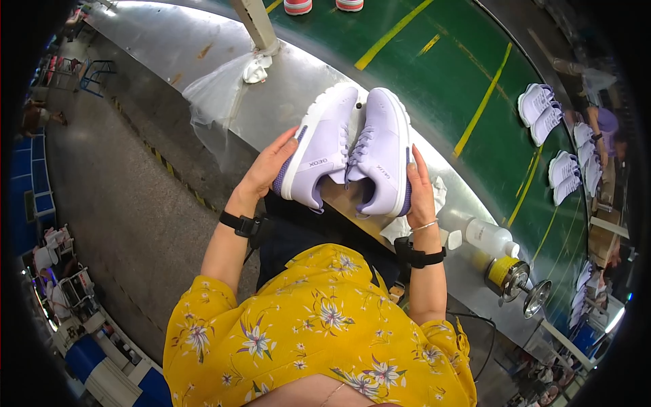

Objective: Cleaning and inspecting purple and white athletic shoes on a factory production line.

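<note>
I hold a pair of lilac sneakers with white soles side by side, toes pointing away from me. My left hand (270, 163) grips the left sneaker (324, 139) along its outer sole near the heel. Around the outer side of the right sneaker (384, 142) my right hand (420, 193) is closed, with fingers along the sole. Both shoes are laced, and their inner sides nearly touch at the middle. Purple mesh shows at the heels. The pair is over the near edge of the metal bench (298, 81).
Beyond the bench runs a green conveyor belt (441, 88) with yellow lines, carrying more lilac sneakers (540, 112) at right. A white plastic bottle (489, 236) and a metal dispenser with a yellow label (507, 275) stand at right. Clear plastic (213, 102) hangs by a post (256, 24).
</note>
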Motion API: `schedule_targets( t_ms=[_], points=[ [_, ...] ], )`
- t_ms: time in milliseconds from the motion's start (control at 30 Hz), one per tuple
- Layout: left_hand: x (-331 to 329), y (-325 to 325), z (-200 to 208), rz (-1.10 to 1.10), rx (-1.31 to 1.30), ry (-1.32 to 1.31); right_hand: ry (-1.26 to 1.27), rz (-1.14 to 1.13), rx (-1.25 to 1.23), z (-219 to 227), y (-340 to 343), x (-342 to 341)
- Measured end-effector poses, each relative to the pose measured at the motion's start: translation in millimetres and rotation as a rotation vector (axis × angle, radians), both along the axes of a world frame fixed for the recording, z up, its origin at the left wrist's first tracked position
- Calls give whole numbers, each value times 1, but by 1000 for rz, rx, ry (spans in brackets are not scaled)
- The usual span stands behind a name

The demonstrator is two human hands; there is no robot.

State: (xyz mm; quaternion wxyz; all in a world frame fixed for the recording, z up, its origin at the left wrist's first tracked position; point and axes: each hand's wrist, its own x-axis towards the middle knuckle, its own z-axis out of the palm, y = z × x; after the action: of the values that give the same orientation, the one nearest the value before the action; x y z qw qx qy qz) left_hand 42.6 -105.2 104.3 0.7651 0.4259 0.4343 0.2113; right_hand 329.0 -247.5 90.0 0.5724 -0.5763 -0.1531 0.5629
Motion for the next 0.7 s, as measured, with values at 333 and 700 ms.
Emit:
schedule_targets(
  t_ms=[333,700],
  points=[
    [43,-40,-4,218,-422,-480,798,-178,103,8,8,-36],
    [51,-26,1,202,-391,-477,833,-177,116,28,15,-34]
  ],
)
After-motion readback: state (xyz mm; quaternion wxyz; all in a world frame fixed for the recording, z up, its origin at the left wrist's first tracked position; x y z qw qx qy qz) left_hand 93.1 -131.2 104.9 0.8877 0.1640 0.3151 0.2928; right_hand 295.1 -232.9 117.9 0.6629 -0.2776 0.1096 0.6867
